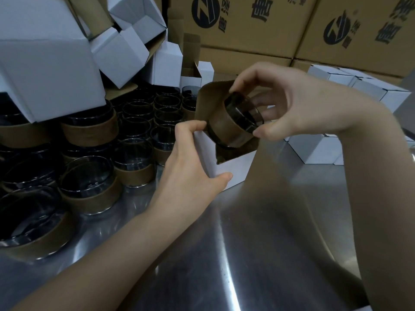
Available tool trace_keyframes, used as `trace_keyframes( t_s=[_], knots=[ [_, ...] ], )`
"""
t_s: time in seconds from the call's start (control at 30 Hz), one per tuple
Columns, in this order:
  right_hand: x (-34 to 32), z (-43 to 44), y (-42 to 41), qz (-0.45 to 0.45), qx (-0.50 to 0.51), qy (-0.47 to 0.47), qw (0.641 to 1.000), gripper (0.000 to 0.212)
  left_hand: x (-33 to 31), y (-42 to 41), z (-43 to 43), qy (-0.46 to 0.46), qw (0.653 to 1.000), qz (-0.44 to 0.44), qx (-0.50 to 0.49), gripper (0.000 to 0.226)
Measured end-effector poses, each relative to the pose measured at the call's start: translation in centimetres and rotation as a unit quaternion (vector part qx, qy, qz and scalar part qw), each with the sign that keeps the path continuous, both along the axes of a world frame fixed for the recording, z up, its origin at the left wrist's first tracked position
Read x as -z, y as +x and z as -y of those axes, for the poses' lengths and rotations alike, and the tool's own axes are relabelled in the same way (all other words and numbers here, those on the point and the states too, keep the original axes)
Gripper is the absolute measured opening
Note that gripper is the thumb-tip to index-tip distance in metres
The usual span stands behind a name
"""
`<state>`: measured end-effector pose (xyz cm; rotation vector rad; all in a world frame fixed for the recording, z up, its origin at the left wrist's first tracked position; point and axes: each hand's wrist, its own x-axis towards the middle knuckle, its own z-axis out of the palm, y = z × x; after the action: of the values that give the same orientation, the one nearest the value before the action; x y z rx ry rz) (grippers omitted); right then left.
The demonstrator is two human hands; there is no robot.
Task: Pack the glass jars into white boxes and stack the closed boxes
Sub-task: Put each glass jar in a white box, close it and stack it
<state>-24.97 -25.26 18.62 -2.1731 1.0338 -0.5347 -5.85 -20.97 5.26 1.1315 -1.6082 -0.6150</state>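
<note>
An open white box (226, 173) with a brown inside stands on the steel table, its lid flap raised behind. My left hand (190, 162) grips the box's near left corner. My right hand (289, 104) pinches a dark glass jar (238, 122) wrapped in a brown paper sleeve. The jar is tilted, its bottom dipping into the box's mouth and its open rim facing the right hand. Several more sleeved jars (94, 182) stand packed together on the left of the table.
A heap of empty white boxes (45, 57) leans over the jars at the upper left. Closed white boxes (368, 86) sit at the right rear. Brown printed cartons (258, 23) form a wall behind. The steel table (224, 254) stretches toward me.
</note>
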Motion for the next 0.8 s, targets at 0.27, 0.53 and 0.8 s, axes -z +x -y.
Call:
trace_keyframes(
  t_s=[0.27, 0.53, 0.8],
  knots=[
    [-0.7, -1.2, 2.6, -0.219, 0.029, -0.155, 0.963, 0.063, 0.3, 0.0, 0.0, 0.004, 1.0, 0.004, 0.003, 0.085],
    [-0.6, -0.9, 4.1, -0.349, -0.012, -0.208, 0.914, 0.06, 0.1, 0.0, -0.1, 0.0, 1.0, 0.012, 0.015, 0.085],
    [-0.7, 0.0, 5.8, -0.451, -0.054, -0.22, 0.864, 0.047, -0.3, 0.2, -0.3, 0.002, 0.999, 0.02, 0.035, 0.082]
  ],
)
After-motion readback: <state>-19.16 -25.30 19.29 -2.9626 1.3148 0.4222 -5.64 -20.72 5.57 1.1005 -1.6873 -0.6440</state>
